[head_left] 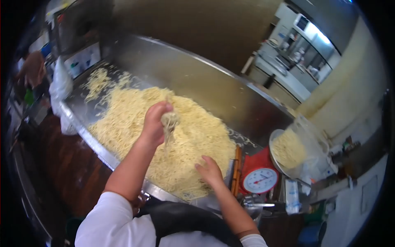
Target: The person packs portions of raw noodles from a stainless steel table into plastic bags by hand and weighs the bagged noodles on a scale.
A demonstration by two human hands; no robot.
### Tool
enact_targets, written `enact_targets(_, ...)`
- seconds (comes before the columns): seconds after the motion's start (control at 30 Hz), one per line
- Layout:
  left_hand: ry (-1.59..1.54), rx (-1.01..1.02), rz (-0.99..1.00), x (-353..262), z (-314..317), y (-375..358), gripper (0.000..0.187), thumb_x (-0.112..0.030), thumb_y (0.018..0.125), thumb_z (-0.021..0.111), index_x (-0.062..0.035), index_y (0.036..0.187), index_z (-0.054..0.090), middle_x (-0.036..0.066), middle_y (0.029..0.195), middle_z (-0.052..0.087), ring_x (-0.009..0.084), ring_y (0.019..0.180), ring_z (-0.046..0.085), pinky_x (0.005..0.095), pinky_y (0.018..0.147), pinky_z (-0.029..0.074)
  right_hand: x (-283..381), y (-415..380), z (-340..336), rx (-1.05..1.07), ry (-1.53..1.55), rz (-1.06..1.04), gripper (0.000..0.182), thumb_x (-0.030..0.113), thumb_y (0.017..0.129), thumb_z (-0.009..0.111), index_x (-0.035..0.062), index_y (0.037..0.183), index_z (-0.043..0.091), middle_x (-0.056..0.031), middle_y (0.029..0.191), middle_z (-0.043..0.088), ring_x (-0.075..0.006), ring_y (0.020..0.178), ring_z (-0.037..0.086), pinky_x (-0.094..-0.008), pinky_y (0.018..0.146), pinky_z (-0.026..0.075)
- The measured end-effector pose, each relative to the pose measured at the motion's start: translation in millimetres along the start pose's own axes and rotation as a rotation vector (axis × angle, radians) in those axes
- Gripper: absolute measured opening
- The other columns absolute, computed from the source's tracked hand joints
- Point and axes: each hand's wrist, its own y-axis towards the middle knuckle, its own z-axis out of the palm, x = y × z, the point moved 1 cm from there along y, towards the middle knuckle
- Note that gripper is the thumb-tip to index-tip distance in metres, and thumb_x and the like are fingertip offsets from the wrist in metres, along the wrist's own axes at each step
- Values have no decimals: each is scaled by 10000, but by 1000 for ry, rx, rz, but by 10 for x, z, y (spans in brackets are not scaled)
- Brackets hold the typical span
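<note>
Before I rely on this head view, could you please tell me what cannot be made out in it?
All in the head view:
Left hand: its own back hides most fingers; motion blurs the noodle clump beside it.
Scale dial: figures too small and blurred to read.
Tray: the noodle pile hides most of its floor.
Person at far left: too blurred to see their hands.

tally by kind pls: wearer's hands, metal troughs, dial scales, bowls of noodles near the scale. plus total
Wearer's hands: 2 (left hand gripping a noodle clump; right hand)
Metal trough: 1
Red dial scale: 1
Bowl of noodles: 1
Total: 5
</note>
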Motion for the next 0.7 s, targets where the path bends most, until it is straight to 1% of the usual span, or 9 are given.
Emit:
enact_targets(0.07,58,98,-69,205,32,-58,92,-165,796,558,-85,750,568,6,668,520,114,578,501,263,528,409,130,-47,-117,-150,-272,-194,528,312,844,651,43,1274,503,-150,1266,509,-207,872,627,-330,753,496)
enact_targets(0.1,138,162,-104,344,84,-118,94,-156,801,545,-83,749,571,11,685,533,117,598,510,259,549,413,220,-44,-151,-118,-151,-202,546,406,869,593,77,1294,496,-159,1365,418,-237,948,613,-350,801,485)
enact_targets(0.2,529,340,-111,869,114,-277,155,-153,830,496,-56,758,594,49,736,581,146,678,555,281,624,436,550,-80,-178,161,843,311,535,502,889,501,104,1245,539,-134,1297,493,-246,1008,589,-377,850,467)
enact_targets(0.27,1043,612,87,954,304,-446,204,-187,882,505,-23,849,621,76,791,591,168,727,586,286,709,456,791,-242,-233,183,1235,451,530,523,895,456,83,1168,570,-130,1237,530,-253,988,593,-373,833,479)
enact_targets(0.37,1203,933,184,809,515,-520,197,-176,902,544,-11,918,651,105,893,622,177,764,613,299,727,483,616,-186,-274,286,1511,476,496,530,904,427,106,1100,594,-88,1103,598,-227,1016,569,-372,828,464)
enact_targets(0.47,944,688,-243,586,688,-599,126,-107,875,604,-15,934,667,116,921,643,162,780,627,293,715,503,513,-182,-326,326,1564,456,435,509,899,452,121,1018,609,-56,955,632,-210,887,593,-362,720,469)
enact_targets(0.53,953,659,-85,552,732,-561,120,-52,841,633,-16,950,667,89,885,652,133,769,627,261,677,506,643,-235,-389,335,1583,456,406,499,898,461,130,977,609,-43,920,623,-206,826,599,-357,669,470)
enact_targets(0.6,922,592,53,649,600,-482,151,-64,837,634,-11,976,665,85,854,651,117,751,627,259,641,502,856,-366,-486,376,1404,394,316,445,880,550,141,964,569,-10,834,582,-128,717,540,-269,562,413)
enact_targets(0.7,812,378,-52,764,425,-330,182,-58,826,649,-27,1004,650,45,843,643,81,728,574,205,629,452,931,-406,-503,403,1071,333,294,352,830,679,133,929,510,12,740,537,-47,547,421,-201,451,295)
